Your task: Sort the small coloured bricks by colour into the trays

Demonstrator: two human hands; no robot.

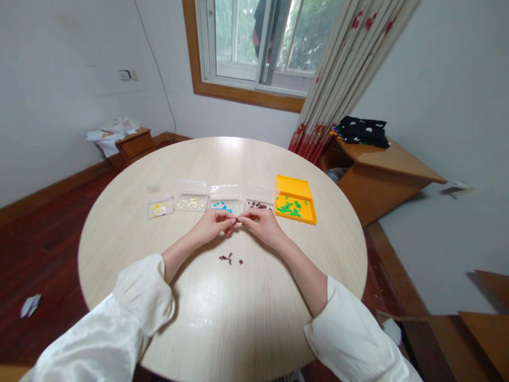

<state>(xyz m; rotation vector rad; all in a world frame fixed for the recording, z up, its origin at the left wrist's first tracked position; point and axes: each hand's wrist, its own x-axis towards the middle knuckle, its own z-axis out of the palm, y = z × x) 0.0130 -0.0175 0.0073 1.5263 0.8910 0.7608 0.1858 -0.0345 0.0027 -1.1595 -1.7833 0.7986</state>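
Over the middle of the table, my left hand [212,225] and my right hand [262,225] meet at the fingertips. Both are closed in a pinch around a small dark brown piece [237,220], mostly covered by the fingers. Nearer to me, a little cluster of brown pieces [226,258] lies on the tabletop, with one square brown piece [240,261] apart from it. Just beyond my hands stand a clear box with blue pieces [222,206] and a clear box with brown pieces [260,205], both with lids raised.
Left of these, clear boxes hold pale yellow pieces [191,203] and yellow pieces [159,208]. An open orange case [312,213] with green pieces is at the right. The round table [191,329] stands before a window; a wooden cabinet [385,185] is beyond its right edge.
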